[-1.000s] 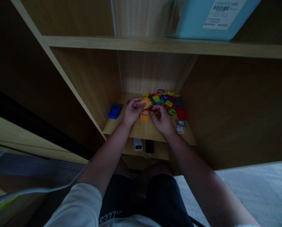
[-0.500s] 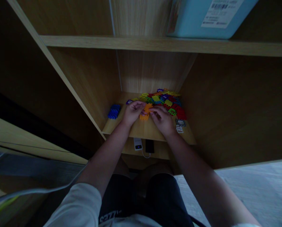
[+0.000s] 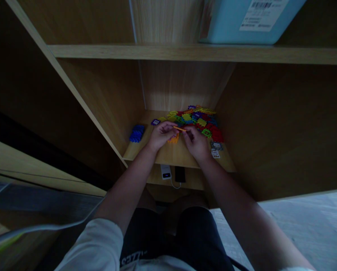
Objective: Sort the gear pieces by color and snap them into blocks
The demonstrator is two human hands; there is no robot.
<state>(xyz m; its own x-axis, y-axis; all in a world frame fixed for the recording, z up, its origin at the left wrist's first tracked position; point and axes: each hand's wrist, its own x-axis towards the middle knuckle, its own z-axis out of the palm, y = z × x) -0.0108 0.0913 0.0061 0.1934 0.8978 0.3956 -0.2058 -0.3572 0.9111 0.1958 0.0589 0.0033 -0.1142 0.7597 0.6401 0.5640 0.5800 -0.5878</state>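
Between my two hands is a flat orange interlocking plastic piece, turned nearly edge-on. My left hand pinches its left end, and my right hand pinches its right end. Just below it, a stack of orange pieces rests on the wooden shelf, partly hidden by my left hand. Behind my hands spreads a heap of mixed coloured pieces in red, yellow, green, blue and purple. A stack of blue pieces stands apart at the left.
White and grey pieces lie near the shelf's right side. On the lower shelf, a white power bank is cabled to a black phone-like device. A light-blue bin sits on the upper shelf. Wooden side panels flank the compartment.
The orange piece has been tilted from showing its broad face to nearly edge-on, still between both hands. My right hand has shifted slightly.
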